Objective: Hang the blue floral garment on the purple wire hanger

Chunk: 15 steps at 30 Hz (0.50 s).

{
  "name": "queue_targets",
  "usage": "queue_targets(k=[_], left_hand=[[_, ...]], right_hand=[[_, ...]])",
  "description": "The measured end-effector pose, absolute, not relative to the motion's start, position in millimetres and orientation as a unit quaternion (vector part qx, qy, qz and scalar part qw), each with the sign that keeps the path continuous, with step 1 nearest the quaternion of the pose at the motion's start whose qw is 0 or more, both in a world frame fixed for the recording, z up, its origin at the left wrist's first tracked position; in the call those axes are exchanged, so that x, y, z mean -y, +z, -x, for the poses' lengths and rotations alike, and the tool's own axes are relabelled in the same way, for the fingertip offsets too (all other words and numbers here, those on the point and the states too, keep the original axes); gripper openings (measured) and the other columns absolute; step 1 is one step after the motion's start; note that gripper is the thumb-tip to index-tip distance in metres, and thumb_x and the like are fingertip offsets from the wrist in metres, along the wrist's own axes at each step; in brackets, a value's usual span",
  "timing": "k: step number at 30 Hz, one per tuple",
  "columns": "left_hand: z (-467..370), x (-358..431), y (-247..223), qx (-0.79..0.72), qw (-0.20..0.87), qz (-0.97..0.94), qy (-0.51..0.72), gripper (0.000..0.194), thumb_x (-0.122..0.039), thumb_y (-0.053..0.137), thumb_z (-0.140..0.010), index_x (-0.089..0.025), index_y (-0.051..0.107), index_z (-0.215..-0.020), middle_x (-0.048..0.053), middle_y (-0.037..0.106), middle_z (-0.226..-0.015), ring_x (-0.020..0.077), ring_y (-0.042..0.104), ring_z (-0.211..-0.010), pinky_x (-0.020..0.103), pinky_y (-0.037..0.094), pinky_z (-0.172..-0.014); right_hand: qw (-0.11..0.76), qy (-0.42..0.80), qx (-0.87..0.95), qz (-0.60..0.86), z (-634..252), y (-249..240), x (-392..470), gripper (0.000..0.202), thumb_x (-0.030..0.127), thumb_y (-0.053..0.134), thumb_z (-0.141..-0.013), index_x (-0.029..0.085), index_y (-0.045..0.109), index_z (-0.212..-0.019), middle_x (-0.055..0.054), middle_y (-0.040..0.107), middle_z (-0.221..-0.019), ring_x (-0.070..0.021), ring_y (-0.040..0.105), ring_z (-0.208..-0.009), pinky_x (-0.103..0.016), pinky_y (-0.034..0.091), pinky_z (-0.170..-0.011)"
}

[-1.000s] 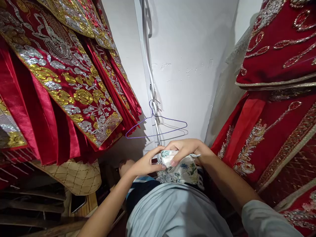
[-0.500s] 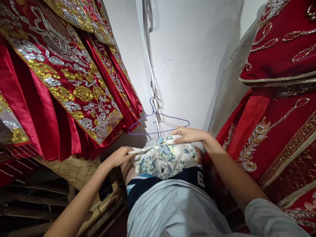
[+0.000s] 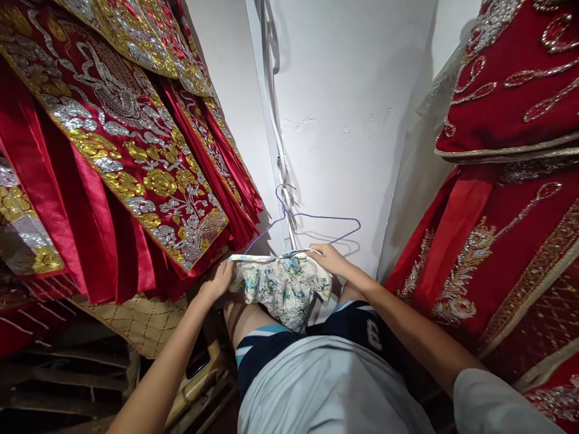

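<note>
A white floral garment [image 3: 283, 289] with blue, green and yellow print hangs stretched between my hands, just above my thighs. Its left end is in my left hand [image 3: 219, 279], with the fingers closed on the upper edge. My right hand [image 3: 332, 260] grips the upper edge on the other side, thumb and fingers pinched together. Directly behind the cloth, a thin purple wire hanger [image 3: 323, 216] hangs by its hook near a white cord on the wall. The garment covers the hanger's lower part, so I cannot tell whether the two touch.
Red embroidered garments with gold and silver sequins [image 3: 158, 181] hang at left. More red beaded garments [image 3: 506, 120] hang at right. A pale wall [image 3: 344, 66] with chipped paint stands ahead. At lower left is a bamboo chair [image 3: 199, 386] beside a tan quilted cloth [image 3: 140, 328].
The garment has been drawn out by its upper edge, now nearly straight between my hands. My right hand has moved left and slightly down, and the cloth now overlaps the hanger's lower part.
</note>
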<state>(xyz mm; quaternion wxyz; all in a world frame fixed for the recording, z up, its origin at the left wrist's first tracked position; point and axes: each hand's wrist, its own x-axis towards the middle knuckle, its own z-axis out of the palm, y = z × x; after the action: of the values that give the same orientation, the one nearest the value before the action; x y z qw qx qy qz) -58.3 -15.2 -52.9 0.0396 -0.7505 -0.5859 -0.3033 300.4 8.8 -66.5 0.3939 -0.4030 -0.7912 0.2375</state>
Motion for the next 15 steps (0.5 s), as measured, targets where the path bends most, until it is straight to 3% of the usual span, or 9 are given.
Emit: queue_targets(k=[3,6,9,11,15], left_hand=[[24,6,-34,0.566,-0.019,0.748,-0.346,0.047,-0.041,0.026,-0.096,-0.019,0.064,-0.080,0.005,0.064,-0.072,0.0224,0.061,-0.072,0.030,0.046,-0.066],[-10,-1,-15,0.498,-0.073,0.741,-0.445,0.031,-0.039,0.039,-0.094,-0.019,0.062,-0.097,0.001,0.063,-0.079,0.0174,0.058,-0.074,0.026,0.043,-0.068],[-27,-3,-7,0.469,-0.082,0.731,-0.489,0.023,-0.038,0.045,-0.093,-0.020,0.058,-0.096,-0.003,0.053,-0.068,0.0133,0.047,-0.061,0.024,0.035,-0.060],[-27,-3,-8,0.461,-0.082,0.739,-0.484,0.026,-0.039,0.044,-0.094,-0.020,0.052,-0.080,-0.005,0.042,-0.062,0.0121,0.040,-0.058,0.024,0.030,-0.057],[-18,-2,-9,0.458,-0.101,0.753,-0.460,0.037,-0.042,0.045,-0.092,-0.020,0.036,-0.064,-0.005,0.029,-0.060,0.0112,0.032,-0.057,0.025,0.025,-0.055]], right_hand=[[0.385,0.273,0.800,0.369,-302,-58,-4,0.038,0.045,0.049,-0.093,0.020,0.045,-0.065,0.004,0.046,-0.066,-0.0139,0.046,-0.066,-0.025,0.035,-0.066],[0.377,0.293,0.810,0.339,-302,-57,1,0.033,0.043,0.051,-0.092,0.018,0.056,-0.070,0.002,0.055,-0.071,-0.0159,0.053,-0.072,-0.026,0.040,-0.070],[0.401,0.272,0.804,0.344,-312,-60,7,0.020,0.034,0.060,-0.085,0.019,0.070,-0.094,-0.004,0.069,-0.092,-0.0199,0.061,-0.088,-0.030,0.045,-0.082],[0.439,0.222,0.778,0.391,-324,-60,11,0.043,0.024,0.061,-0.079,0.023,0.066,-0.122,-0.004,0.071,-0.096,-0.0202,0.063,-0.088,-0.030,0.046,-0.082],[0.487,0.116,0.692,0.520,-350,-51,4,0.089,0.020,0.061,-0.071,0.025,0.029,-0.155,0.003,0.068,-0.078,-0.0192,0.060,-0.073,-0.029,0.044,-0.072]])
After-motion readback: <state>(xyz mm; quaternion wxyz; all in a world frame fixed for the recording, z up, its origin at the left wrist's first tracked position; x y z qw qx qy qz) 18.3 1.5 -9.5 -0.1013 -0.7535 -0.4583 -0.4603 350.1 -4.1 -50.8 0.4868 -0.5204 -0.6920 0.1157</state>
